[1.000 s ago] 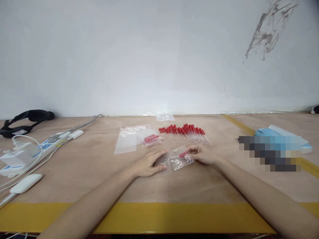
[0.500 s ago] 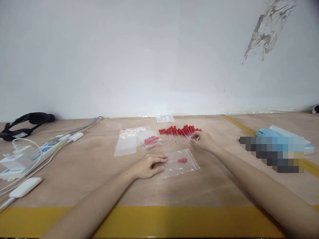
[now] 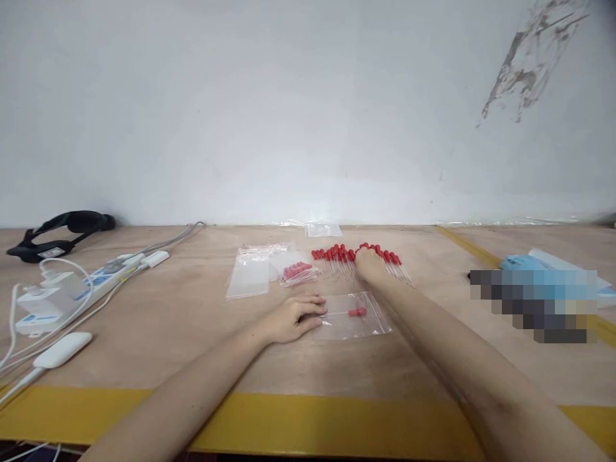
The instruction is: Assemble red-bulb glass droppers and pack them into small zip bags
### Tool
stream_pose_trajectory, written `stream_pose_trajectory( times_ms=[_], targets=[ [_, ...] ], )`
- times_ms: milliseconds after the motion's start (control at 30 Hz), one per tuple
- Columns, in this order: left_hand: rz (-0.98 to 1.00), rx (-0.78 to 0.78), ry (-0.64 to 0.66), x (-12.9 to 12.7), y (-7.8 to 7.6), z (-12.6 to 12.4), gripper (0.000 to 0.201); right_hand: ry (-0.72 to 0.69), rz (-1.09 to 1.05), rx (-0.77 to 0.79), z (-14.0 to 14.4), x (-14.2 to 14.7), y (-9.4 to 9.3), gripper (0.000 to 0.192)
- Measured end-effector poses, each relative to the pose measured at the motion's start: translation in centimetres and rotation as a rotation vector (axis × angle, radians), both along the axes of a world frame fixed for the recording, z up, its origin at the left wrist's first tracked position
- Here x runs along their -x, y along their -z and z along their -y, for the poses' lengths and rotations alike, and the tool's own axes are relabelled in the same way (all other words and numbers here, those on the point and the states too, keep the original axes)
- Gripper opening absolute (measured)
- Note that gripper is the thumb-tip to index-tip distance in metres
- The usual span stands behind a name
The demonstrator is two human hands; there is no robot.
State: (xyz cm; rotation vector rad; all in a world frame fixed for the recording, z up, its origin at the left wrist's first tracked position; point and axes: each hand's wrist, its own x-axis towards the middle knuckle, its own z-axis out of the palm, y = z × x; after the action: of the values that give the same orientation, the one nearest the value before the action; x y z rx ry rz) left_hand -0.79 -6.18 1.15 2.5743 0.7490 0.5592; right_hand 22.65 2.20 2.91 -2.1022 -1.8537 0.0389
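At the frame's centre the left hand [image 3: 293,317] lay flat, fingers spread, pinning the mouth of a clear bag [image 3: 353,316] holding one red-capped dropper [image 3: 355,312]. The right hand [image 3: 369,266] reached into the dropper row [image 3: 360,260] just above; its grip I couldn't make out. One filled bag [image 3: 298,273] lay left; most droppers remained unpacked.

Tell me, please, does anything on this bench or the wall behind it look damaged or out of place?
Only the wall stands out: a grey scuffed patch at upper right, where the paint looks scraped or peeling. On the bench, the red-bulbed droppers lie in a neat row and the clear zip bag lies flat.
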Motion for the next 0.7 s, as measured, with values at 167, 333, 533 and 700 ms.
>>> stream_pose_trajectory(
  times_ms=[167,333,533,700],
  targets=[
    [-0.008,-0.016,-0.039,0.2,0.0,0.1,0.032,-0.101,-0.123,-0.029,2.2,-2.3,-1.5,0.019],
    [0.007,0.022,-0.039,0.3,0.3,-0.1,0.033,-0.292,-0.819,-0.129,5.6,-6.6,0.3,0.019],
    [0.008,0.035,-0.041,0.3,0.3,0.0,0.034,-0.137,-1.264,-0.269,8.3,-6.2,3.5,0.058],
    [-0.047,0.019,-0.032,0.4,0.1,0.1,0.038,-0.117,-1.453,-0.19,9.0,-4.3,4.3,0.047]
  ],
)
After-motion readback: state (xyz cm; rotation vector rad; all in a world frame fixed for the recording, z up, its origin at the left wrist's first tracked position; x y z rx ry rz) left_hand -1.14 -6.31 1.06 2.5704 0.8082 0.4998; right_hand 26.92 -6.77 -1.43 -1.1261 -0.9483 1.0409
